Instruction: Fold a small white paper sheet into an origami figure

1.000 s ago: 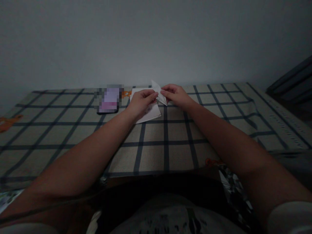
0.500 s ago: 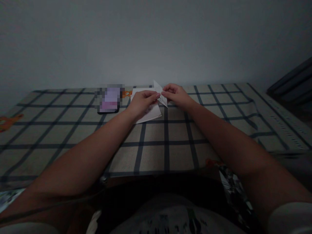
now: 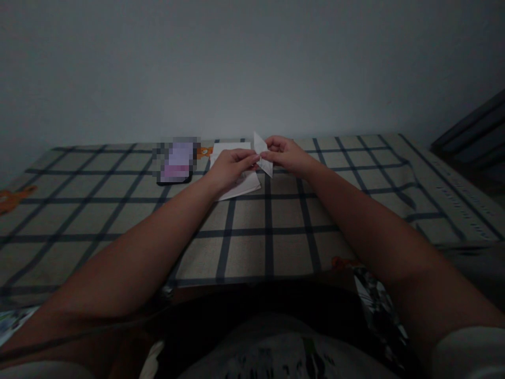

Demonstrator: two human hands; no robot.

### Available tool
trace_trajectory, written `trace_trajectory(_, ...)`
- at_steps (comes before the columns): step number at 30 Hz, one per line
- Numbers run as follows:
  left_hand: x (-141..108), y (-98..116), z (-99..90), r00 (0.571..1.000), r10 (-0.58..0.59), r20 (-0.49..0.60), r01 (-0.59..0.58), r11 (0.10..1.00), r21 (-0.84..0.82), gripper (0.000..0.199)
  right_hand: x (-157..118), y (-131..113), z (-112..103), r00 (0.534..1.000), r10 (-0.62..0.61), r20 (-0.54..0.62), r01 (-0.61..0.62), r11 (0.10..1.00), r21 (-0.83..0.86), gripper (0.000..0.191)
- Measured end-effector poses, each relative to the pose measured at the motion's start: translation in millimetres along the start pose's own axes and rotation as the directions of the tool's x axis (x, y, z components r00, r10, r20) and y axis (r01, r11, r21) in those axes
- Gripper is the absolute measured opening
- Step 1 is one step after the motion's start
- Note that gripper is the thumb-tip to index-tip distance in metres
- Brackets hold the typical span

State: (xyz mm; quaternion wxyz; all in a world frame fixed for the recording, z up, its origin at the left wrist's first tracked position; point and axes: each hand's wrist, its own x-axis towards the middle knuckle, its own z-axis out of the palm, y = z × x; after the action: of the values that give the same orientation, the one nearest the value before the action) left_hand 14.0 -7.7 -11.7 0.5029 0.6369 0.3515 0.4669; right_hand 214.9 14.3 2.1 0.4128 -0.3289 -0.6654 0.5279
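Note:
A small folded white paper [image 3: 259, 143] with pointed ends is held up between my two hands, one point upward and the other down to the right. My left hand [image 3: 233, 167] pinches its left side with thumb and fingertips. From the right, my right hand [image 3: 287, 155] grips the paper between thumb and bent fingers. Under and behind my left hand lie white paper sheets [image 3: 248, 183] on the checked tablecloth; part of them is hidden by that hand.
A phone [image 3: 178, 160], partly pixelated, lies left of the sheets. The checked cloth [image 3: 248, 252] covers the table, which meets a plain wall [image 3: 252, 68] at the back. Dark slats [image 3: 473, 123] stand at the far right.
The folded paper has shifted slightly to the right and tilted a little differently between my fingers. Both hands have moved only slightly and still grip it.

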Motion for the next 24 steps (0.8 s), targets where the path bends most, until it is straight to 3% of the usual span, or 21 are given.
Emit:
trace_trajectory(6,-2.8,4.9,-0.7,0.999,0.039,0.001,-0.038,0.989,0.144,0.044,3.1,6.7,3.0,0.997,-0.071,0.012,0.071,0.997,-0.027,0.027)
trace_trajectory(10,-1.0,3.2,1.2,0.997,0.03,-0.068,-0.025,0.997,0.075,0.046,4.9,10.6,6.8,0.993,-0.113,-0.021,0.113,0.994,-0.002,0.03)
trace_trajectory(14,0.8,2.6,3.6,0.993,0.021,-0.119,-0.021,1.0,-0.006,0.047,5.3,12.1,6.8,0.997,-0.057,-0.056,0.059,0.997,0.039,0.029)
trace_trajectory(24,2.3,3.1,1.4,0.984,0.047,-0.171,-0.032,0.996,0.086,0.047,4.8,6.8,2.7,0.993,-0.07,-0.095,0.07,0.998,0.001,0.022)
